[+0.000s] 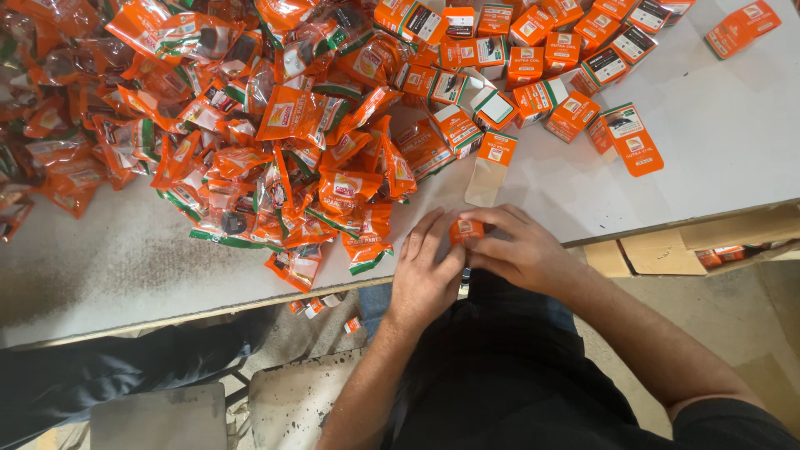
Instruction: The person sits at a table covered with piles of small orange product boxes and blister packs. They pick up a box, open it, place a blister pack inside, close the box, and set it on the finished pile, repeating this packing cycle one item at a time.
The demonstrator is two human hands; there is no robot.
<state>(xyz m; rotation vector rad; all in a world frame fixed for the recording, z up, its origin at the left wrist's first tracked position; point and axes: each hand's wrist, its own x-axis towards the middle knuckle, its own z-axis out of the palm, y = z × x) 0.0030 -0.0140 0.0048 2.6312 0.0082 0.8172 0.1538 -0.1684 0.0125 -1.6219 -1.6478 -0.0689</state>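
Note:
Both my hands meet at the near edge of a white table (108, 267). Between them is a small orange box (466, 230). My right hand (517, 250) wraps over it from the right, fingers curled on its top. My left hand (427, 271) presses against its left side, fingers pointing up. Just beyond the box lies a flat unfolded carton (489, 169), orange at the top and plain at the bottom. A big heap of orange plastic pouches (275, 142) with dark parts inside lies left of my hands.
Several closed orange boxes (533, 67) cluster at the table's far right, one apart at the corner (742, 27). Flat cardboard pieces (658, 250) rest on a shelf below the right edge. A few small boxes (321, 304) lie on the floor. A dark trouser leg (117, 375) crosses bottom left.

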